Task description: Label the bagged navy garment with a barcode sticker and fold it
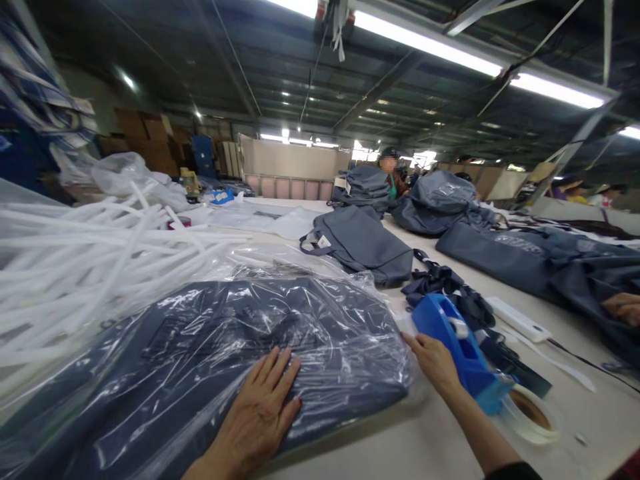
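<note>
A dark blue fabric bag lies flat before me inside a clear, wrinkled plastic bag. My left hand rests open on the plastic, palm down with fingers stretched forward. Beside the right end of the wrapped bag, my right hand has its fingers drawn together at the front of a blue tape dispenser. A pale strip of tape shows between the dispenser's front and those fingertips, which pinch its end.
White foam-like strips heap up at left. Unwrapped blue bags lie beyond, with straps nearer. A white bar-shaped device with a cord and a tape roll sit at right. Another person's hand touches blue fabric.
</note>
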A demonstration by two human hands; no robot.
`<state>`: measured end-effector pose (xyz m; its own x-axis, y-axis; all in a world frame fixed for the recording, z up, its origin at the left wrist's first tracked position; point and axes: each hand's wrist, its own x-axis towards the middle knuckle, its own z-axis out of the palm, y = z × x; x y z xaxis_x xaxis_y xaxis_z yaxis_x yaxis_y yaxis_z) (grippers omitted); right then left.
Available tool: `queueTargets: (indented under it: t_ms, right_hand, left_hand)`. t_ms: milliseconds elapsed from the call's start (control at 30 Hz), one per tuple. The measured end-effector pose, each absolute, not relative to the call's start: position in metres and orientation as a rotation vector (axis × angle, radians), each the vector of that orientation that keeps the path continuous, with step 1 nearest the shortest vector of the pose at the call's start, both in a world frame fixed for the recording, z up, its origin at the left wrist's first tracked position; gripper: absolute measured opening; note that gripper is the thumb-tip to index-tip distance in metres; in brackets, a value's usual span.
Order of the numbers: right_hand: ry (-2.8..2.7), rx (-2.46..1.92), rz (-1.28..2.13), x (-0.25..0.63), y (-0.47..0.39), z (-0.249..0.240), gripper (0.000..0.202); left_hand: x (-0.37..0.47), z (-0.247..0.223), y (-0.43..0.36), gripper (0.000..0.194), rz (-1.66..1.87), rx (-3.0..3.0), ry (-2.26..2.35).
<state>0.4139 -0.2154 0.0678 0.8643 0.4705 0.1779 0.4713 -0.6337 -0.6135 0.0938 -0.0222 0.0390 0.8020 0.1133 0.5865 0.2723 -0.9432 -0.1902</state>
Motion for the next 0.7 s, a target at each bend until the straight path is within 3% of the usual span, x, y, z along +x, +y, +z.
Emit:
queueTargets:
  t_ms: [233, 500, 700]
  right_hand:
    - [-0.774, -2.453, -0.139, 0.411, -0.224, 0.049, 0.039]
    - [-0.698, -2.419, -0.613, 0.393, -0.281, 0.110, 0.051]
    - [-0.348, -2.371, -0.176, 0.433, -0.319, 0.121, 0.042]
  left_hand:
    - [0.096, 0.039, -0.024, 0.051, -0.826, -2.802, -0.362]
    - [0.096, 0.038, -0.025, 0.053, -0.831, -2.804, -0.392]
    - [0.097, 0.032, -0.023, 0.052, -0.888, -2.798, -0.380]
